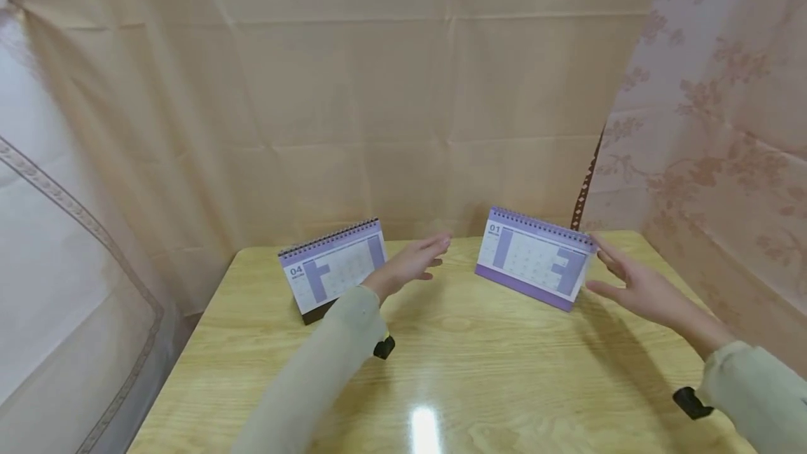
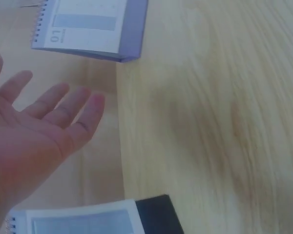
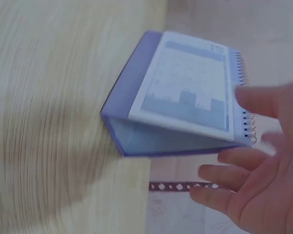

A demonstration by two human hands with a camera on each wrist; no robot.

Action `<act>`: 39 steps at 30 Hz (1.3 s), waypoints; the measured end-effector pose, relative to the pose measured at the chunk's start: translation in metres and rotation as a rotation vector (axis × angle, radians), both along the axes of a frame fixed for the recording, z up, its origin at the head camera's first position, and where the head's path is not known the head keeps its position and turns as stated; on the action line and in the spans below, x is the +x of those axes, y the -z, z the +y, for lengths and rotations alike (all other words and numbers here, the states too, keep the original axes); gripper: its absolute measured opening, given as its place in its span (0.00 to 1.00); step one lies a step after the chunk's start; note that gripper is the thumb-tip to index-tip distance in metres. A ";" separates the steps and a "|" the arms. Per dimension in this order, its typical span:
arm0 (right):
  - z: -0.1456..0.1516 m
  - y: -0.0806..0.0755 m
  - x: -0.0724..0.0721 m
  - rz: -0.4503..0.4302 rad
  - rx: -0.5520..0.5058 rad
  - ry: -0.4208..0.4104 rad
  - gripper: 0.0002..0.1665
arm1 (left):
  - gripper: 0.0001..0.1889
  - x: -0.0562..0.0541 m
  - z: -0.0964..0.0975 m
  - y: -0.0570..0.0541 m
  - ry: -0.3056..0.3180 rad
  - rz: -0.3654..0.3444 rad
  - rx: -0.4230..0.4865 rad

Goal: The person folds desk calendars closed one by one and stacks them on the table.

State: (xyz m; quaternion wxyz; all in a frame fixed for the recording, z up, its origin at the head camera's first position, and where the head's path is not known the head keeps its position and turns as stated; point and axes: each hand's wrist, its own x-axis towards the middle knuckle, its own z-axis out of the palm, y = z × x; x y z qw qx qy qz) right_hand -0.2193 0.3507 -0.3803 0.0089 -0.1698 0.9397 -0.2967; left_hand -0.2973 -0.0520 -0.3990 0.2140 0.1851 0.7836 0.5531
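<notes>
Two desk calendars stand like tents on the table. The one with the purple base, a desk calendar marked 01 (image 1: 536, 258), is on the right; the desk calendar marked 04 (image 1: 337, 266), with a black base, is on the left. My left hand (image 1: 412, 266) hovers between them with its fingers extended, nearer the 04 calendar, and holds nothing. At the right end of the 01 calendar is my right hand (image 1: 637, 286), thumb apart from the fingers. In the right wrist view its fingers (image 3: 219, 170) lie beside the spiral binding; whether they touch it I cannot tell.
The wooden table (image 1: 454, 370) ends at a beige curtain (image 1: 378, 90) behind the calendars. A floral cloth (image 1: 725, 125) hangs on the right and a white cloth (image 1: 57, 244) on the left. Small black devices (image 1: 692, 403) sit at both wrists.
</notes>
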 end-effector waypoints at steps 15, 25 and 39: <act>-0.009 -0.003 -0.018 -0.481 -0.588 0.175 0.56 | 0.34 -0.017 0.047 -0.010 -0.136 -0.085 0.089; -0.011 0.007 -0.024 -0.620 -0.740 0.152 0.59 | 0.38 -0.031 0.093 -0.013 -0.233 -0.025 0.107; -0.011 0.008 -0.033 -0.673 -0.720 0.143 0.56 | 0.45 -0.022 0.122 -0.024 -0.338 0.009 0.020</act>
